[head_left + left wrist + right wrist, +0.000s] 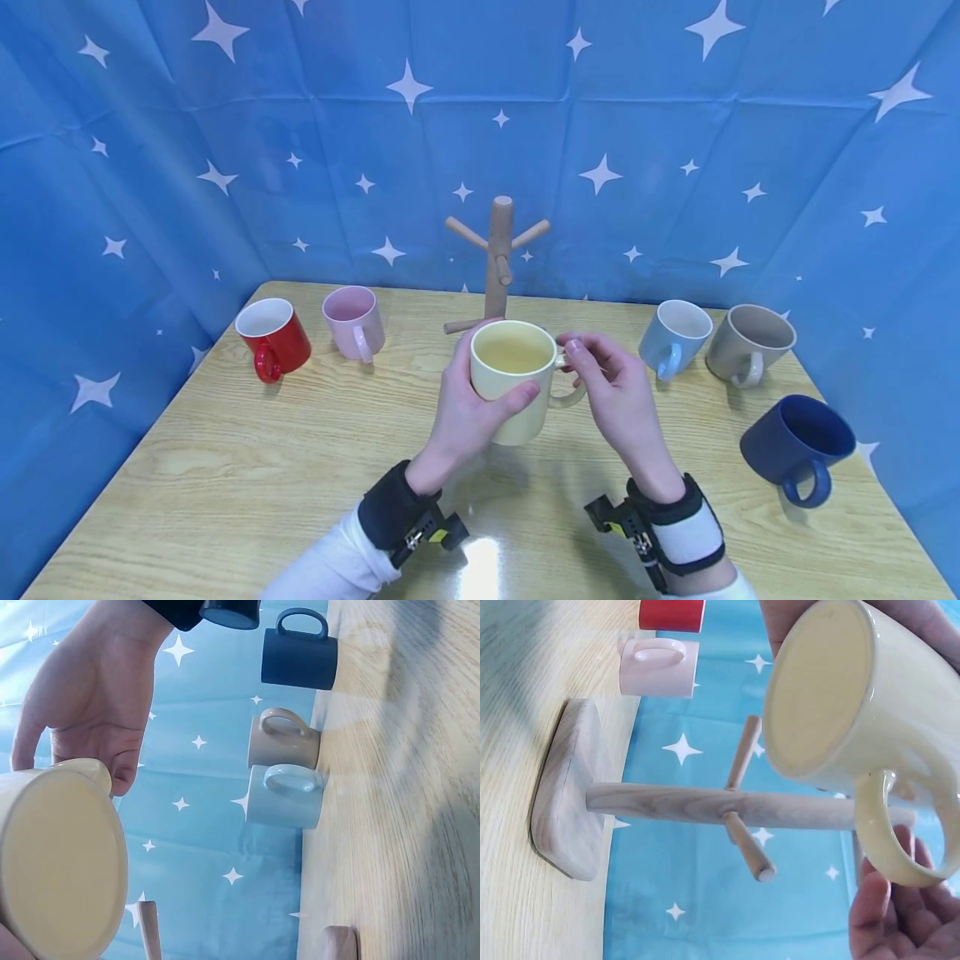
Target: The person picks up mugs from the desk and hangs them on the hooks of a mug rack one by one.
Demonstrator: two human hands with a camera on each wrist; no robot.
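Note:
A pale yellow mug [495, 375] is held upright above the table, in front of a wooden mug tree [498, 279]. My left hand [467, 421] grips its body from the left, thumb across the near side. At the right, my right hand [618, 396] pinches the upper part of the mug's handle with thumb and forefinger. In the left wrist view the underside of the yellow mug [64, 862] shows, with the right hand [97, 697] behind its handle. The right wrist view shows the handle [881, 840] and the curled right fingers beside it.
A red mug [292, 343] and a pink mug [352, 325] stand at the table's back left. Light blue [656, 340], taupe [726, 350] and navy [772, 442] mugs stand along the right. Behind the wooden table [225, 483] hangs a blue star-patterned cloth [510, 150].

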